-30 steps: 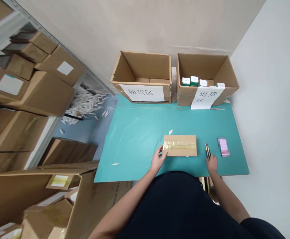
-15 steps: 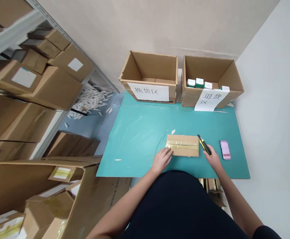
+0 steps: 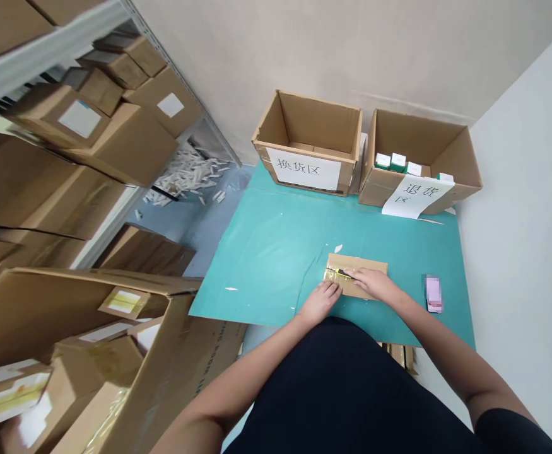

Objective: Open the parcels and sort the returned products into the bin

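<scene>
A flat cardboard box [image 3: 358, 275] lies on the teal cutting mat [image 3: 266, 252], with clear tape along its top seam. My right hand [image 3: 373, 284] is shut on a yellow-and-black utility knife [image 3: 339, 272], whose tip rests on the tape near the box's left end. My left hand [image 3: 320, 301] grips the near edge of the box. To the right of the box lies a flat pink-and-white item [image 3: 433, 293], too blurred to name.
Two open cartons with paper labels stand at the mat's far edge. The right carton [image 3: 420, 157] holds several small white-and-green boxes [image 3: 393, 162]. Metal shelving with stacked cartons [image 3: 129, 151] fills the left side, above white scraps [image 3: 190, 173] on the floor.
My right hand has carried the knife left over the box and brought it down onto the tape. My left hand has moved onto the box's near edge. The view has tilted.
</scene>
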{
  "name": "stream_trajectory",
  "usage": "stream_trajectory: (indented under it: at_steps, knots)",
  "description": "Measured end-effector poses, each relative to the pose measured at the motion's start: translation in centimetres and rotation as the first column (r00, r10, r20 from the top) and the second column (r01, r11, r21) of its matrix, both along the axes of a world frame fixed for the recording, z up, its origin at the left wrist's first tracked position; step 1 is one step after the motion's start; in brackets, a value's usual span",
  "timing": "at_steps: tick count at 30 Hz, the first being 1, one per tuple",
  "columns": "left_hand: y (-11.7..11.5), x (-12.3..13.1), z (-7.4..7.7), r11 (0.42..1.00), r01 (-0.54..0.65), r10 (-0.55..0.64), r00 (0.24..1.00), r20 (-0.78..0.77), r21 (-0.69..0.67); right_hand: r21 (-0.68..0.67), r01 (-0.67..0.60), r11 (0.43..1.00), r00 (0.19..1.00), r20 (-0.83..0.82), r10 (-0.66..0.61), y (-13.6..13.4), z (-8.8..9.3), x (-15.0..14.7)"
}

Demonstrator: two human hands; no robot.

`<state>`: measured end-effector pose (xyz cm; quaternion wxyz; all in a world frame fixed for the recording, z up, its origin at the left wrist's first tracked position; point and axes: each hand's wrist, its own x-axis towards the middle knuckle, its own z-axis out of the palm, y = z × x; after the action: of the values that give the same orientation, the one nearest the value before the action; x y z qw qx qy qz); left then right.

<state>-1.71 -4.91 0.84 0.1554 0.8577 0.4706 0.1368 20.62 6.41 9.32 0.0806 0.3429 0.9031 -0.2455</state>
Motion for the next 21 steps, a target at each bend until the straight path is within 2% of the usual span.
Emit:
stream_trajectory:
  at_steps: [3, 10, 21]
  knots:
    - [0.02, 0.05, 0.22, 1.0, 0.0, 0.0, 1.0, -0.019, 0.01, 0.016, -0.056, 0.998, 0.998, 0.026, 0.056, 0.21, -0.1, -0.18]
    - [0.05, 0.25, -0.14, 1.0, -0.016, 0.016, 1.0, 0.004, -0.024, 0.071, -0.085, 0.994, 0.994, 0.078, 0.08, 0.21, -0.4, -0.52]
    - [-0.05, 0.41, -0.18, 0.996, -0.06, 0.06, 0.998, 0.008, -0.063, 0.01, -0.033, 0.999, 0.999, 0.035, 0.033, 0.23, -0.34, -0.14]
